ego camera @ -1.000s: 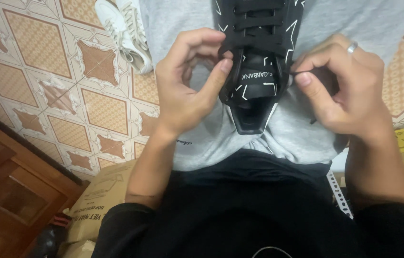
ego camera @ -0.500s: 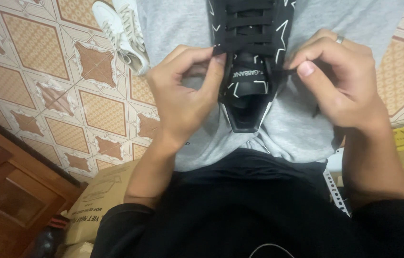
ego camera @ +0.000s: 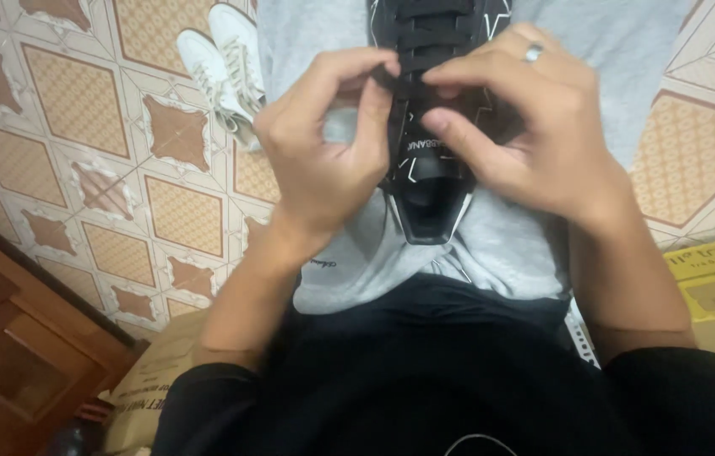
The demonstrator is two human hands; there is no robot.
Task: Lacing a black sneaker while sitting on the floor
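Patterned tile floor (ego camera: 78, 101), white sneakers (ego camera: 222, 67) aside | black shoe (ego camera: 433, 169) on lap | left hand (ego camera: 323, 160) pinches lace | right hand (ego camera: 526, 135) (ring on) has crossed over the tongue, closed on the lace: tying underway.

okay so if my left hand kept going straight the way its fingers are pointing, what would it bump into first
Probably the black shoe: the left hand curls rightward with its fingertips already at the shoe's black laces. Just beyond them come the fingers of the right hand. Depth between the two hands is unclear.
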